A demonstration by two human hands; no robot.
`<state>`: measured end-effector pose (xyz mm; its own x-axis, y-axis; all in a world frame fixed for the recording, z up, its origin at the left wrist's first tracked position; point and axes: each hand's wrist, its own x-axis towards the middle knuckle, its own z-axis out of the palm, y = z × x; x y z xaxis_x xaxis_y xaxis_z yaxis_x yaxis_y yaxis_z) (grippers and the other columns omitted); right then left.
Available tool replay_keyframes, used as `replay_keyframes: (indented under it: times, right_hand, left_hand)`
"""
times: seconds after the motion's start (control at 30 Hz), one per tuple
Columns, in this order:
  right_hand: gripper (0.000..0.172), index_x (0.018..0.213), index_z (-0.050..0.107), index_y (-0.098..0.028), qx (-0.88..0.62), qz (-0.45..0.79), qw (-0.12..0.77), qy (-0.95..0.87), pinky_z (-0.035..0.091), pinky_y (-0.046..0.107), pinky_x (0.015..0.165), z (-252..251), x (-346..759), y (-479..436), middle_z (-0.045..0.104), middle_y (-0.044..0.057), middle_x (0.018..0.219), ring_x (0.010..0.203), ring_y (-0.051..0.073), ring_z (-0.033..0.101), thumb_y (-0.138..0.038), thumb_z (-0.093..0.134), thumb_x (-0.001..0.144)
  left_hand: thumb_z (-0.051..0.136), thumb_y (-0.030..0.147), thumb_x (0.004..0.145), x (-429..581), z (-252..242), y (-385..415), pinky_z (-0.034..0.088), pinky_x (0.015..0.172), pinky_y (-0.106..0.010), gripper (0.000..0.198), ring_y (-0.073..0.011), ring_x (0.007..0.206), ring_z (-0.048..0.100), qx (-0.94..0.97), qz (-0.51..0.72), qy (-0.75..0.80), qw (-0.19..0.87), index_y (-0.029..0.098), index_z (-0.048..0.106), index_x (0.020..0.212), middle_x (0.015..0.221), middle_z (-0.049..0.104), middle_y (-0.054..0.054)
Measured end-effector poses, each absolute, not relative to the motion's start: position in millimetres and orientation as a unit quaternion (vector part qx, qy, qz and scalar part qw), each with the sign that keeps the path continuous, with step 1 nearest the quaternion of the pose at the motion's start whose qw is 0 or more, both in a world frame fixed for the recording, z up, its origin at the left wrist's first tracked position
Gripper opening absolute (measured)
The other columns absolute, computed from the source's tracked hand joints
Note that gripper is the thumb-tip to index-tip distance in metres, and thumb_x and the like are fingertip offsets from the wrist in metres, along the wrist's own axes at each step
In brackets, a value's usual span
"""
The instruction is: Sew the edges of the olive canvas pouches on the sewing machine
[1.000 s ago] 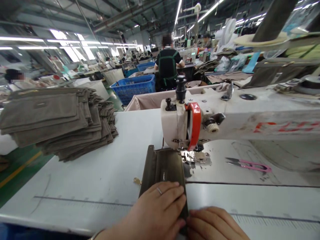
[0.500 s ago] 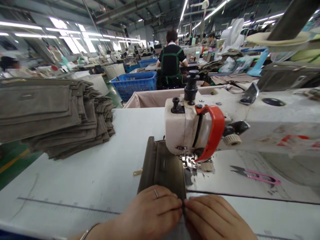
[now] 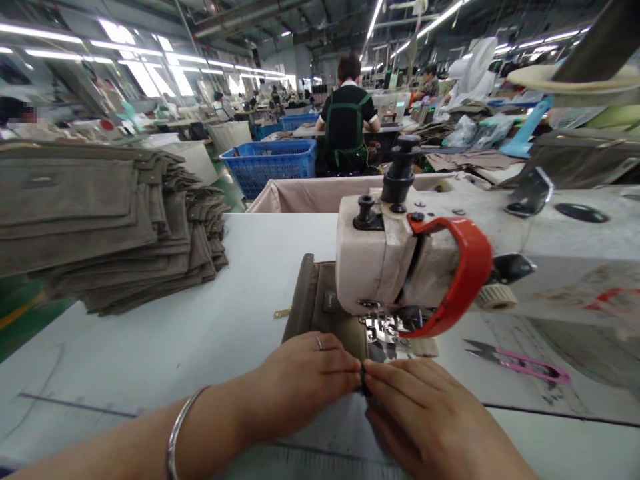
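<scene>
A dark olive fabric piece [image 3: 345, 328] with a small label and a gold zipper pull [image 3: 283, 312] lies on the white table, its right edge at the presser foot [image 3: 383, 328] of the sewing machine [image 3: 373, 257]. My left hand [image 3: 305, 373], wearing a ring and a bangle, rests over the near part of the fabric, fingers together and gripping its right edge. Opposite it, my right hand [image 3: 430, 407] pinches the same edge from the right. The fingertips of both hands nearly meet just in front of the foot. My palms hide the near end of the fabric.
Pink-handled thread snips [image 3: 530, 367] lie on the machine bed to the right. A tall stack of olive fabric pieces [image 3: 110, 227] stands at the table's left. Beyond the table are a pink cloth-lined bin [image 3: 305, 195], a blue basket [image 3: 267, 163] and a person [image 3: 349, 117] seated facing away.
Both hands have moved forward with the fabric, closer to the presser foot. More of my left forearm shows. The view has shifted slightly.
</scene>
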<state>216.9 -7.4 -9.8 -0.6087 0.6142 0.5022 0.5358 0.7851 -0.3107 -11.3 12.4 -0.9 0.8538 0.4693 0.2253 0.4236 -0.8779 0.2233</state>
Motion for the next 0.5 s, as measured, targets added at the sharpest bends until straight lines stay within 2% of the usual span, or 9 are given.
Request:
replay_keyframes:
  times: [0.13, 0.33, 0.5]
  right_hand:
    - [0.029, 0.112, 0.064, -0.019, -0.343, 0.067, 0.274, -0.896, 0.055, 0.042, 0.078, -10, 219, 2, 0.069, 0.003, 0.109, 0.09, 0.024, 0.064, -0.018, 0.06, 0.082]
    - [0.03, 0.113, 0.062, -0.022, -0.379, 0.081, 0.248, -0.888, 0.054, 0.049, 0.08, -7, 220, 15, 0.067, 0.007, 0.108, 0.094, 0.028, 0.062, -0.017, 0.055, 0.084]
    - [0.038, 0.122, 0.057, -0.021, -0.397, 0.078, 0.229, -0.885, 0.052, 0.051, 0.085, -8, 216, 22, 0.064, 0.011, 0.115, 0.102, 0.031, 0.06, -0.018, 0.054, 0.085]
  left_hand:
    - [0.049, 0.013, 0.095, -11, -2, 25, 0.044, 0.101, -0.033, 0.023, -0.0158, 0.108, 0.058, 0.962, 0.144, 0.224, 0.066, 0.015, 0.058, 0.116, 0.116, 0.067, -0.003]
    - [0.051, 0.015, 0.095, -9, 0, 43, 0.044, 0.104, -0.034, 0.022, -0.0166, 0.112, 0.059, 0.959, 0.152, 0.236, 0.047, 0.016, 0.061, 0.114, 0.115, 0.068, -0.006]
    - [0.047, 0.015, 0.096, -7, 1, 58, 0.041, 0.107, -0.029, 0.02, -0.0148, 0.114, 0.058, 0.956, 0.163, 0.242, 0.035, 0.014, 0.062, 0.11, 0.113, 0.068, -0.004]
